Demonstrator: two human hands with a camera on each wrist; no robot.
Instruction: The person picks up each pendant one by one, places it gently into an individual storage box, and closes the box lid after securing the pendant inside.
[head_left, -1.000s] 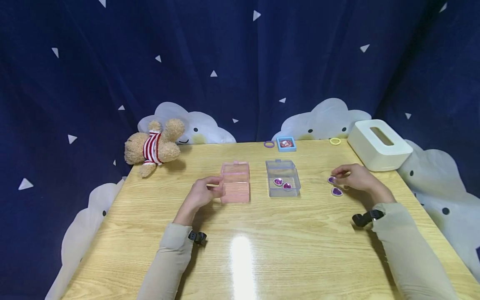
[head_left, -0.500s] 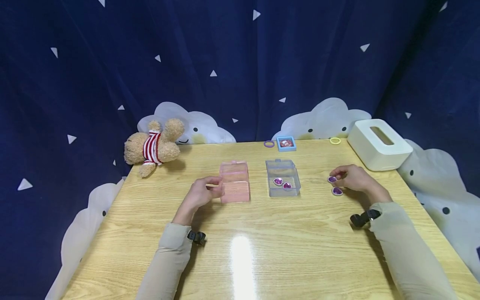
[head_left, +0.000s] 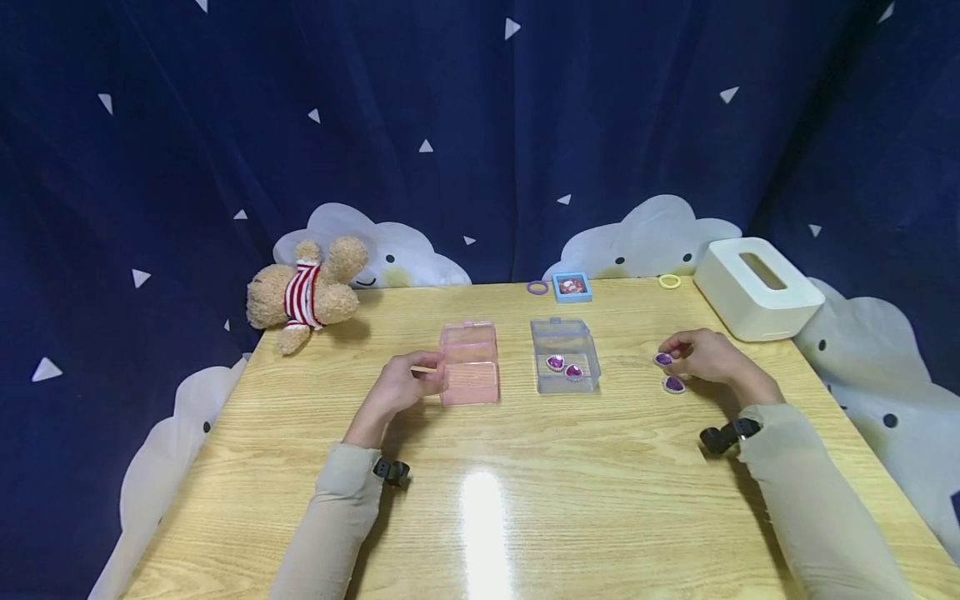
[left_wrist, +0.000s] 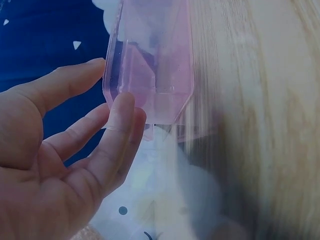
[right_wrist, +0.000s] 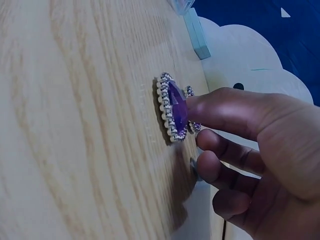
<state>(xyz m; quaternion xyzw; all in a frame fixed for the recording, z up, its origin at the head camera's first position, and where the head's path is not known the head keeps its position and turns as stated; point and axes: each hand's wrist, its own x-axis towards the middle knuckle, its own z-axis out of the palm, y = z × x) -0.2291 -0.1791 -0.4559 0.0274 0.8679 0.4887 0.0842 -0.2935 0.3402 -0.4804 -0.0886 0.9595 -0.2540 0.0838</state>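
Observation:
At the left side of an opened pink plastic box (head_left: 470, 385), my left hand (head_left: 401, 385) touches the edge with thumb and fingertips; in the left wrist view its fingers stay wide apart from the thumb. To the right, my right hand (head_left: 708, 357) pinches the farther purple gem (head_left: 663, 359), low at the tabletop, with thumb and index finger. A second purple gem (right_wrist: 177, 109), with a beaded silver rim, lies just nearer on the wood and partly hides the first in the right wrist view. Two pinkish-purple gems (head_left: 574, 372) lie in an opened bluish clear box (head_left: 545, 385).
A teddy bear (head_left: 303, 292) lies at the back left. Along the back edge are a purple ring (head_left: 537, 287), a small blue square frame (head_left: 572, 287) and a yellow ring (head_left: 670, 282). A white tissue box (head_left: 757, 292) stands at the back right.
My right hand has shifted slightly left over the farther gem. The pink box's raised lid has moved a little to the left under my left hand.

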